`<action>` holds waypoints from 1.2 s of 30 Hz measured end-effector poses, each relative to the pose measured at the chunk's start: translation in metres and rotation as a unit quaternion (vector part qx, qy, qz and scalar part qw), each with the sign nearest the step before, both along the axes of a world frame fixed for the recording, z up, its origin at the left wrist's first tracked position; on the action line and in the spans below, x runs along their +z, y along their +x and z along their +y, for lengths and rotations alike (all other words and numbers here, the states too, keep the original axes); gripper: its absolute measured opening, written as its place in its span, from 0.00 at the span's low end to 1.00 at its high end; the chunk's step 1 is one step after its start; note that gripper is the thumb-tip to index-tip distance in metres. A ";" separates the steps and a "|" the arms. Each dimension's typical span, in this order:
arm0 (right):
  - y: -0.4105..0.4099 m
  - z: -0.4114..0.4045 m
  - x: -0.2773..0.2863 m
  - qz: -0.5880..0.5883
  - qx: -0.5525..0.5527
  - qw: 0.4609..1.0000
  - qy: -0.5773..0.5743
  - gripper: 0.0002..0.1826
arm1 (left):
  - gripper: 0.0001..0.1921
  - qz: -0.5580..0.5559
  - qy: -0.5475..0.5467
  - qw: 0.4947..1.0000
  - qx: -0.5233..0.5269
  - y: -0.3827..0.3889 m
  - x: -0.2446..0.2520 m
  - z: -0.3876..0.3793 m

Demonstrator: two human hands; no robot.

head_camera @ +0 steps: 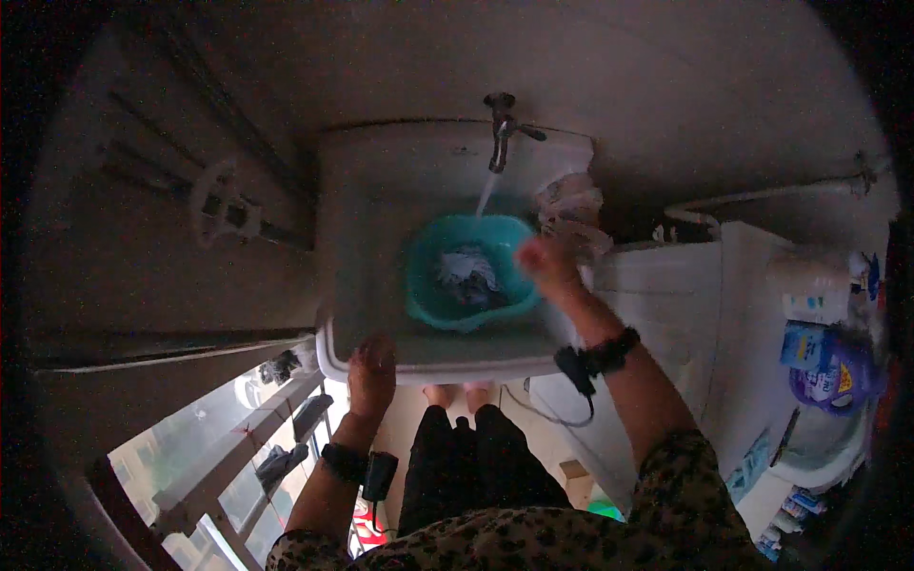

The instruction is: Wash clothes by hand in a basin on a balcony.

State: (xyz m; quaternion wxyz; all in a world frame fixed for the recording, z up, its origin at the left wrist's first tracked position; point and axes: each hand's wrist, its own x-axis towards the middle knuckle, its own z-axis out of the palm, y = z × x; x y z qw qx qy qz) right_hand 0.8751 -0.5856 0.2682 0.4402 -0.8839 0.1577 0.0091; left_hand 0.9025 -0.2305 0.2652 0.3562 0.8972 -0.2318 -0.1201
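A turquoise plastic basin stands inside a white sink. Pale and dark wet cloth lies at the bottom of the basin. Water runs from the metal tap into the basin's far side. My right hand, blurred, is over the basin's right rim with its fingers curled; whether it grips anything is unclear. At the sink's front left rim is my left hand, its fingers dim and partly hidden. I cannot tell if it holds the rim.
Bunched cloth hangs on the sink's right edge. A white appliance, probably a washing machine, stands to the right, with a blue box and a purple detergent container beyond. Dark socks hang by the window at left.
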 end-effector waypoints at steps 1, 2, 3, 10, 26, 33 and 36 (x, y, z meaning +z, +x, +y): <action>-0.010 0.028 0.013 0.168 0.090 0.981 -0.031 0.11 | 0.08 0.000 0.011 1.000 0.008 0.006 -0.005 0.010; -0.028 0.032 -0.002 0.244 0.174 0.953 -0.047 0.15 | 0.09 -0.025 0.059 0.998 -0.025 0.011 -0.007 0.007; -0.041 0.032 -0.028 0.314 0.255 0.913 -0.060 0.20 | 0.10 -0.054 0.108 0.991 -0.058 0.016 -0.008 0.005; -0.036 0.022 -0.105 0.080 0.157 0.950 -0.259 0.28 | 0.11 -0.005 0.245 0.969 -0.044 0.015 -0.026 0.006; -0.023 0.029 -0.090 -0.004 0.020 0.929 -0.371 0.21 | 0.12 -0.106 0.092 0.990 -0.003 0.016 -0.051 0.042; -0.036 -0.009 -0.121 0.074 -0.095 0.967 -0.227 0.14 | 0.10 -0.072 0.200 0.977 -0.013 0.005 -0.034 0.005; -0.020 -0.015 0.005 -0.022 -0.160 0.980 0.113 0.13 | 0.09 -0.163 0.190 0.968 0.017 0.003 -0.043 0.035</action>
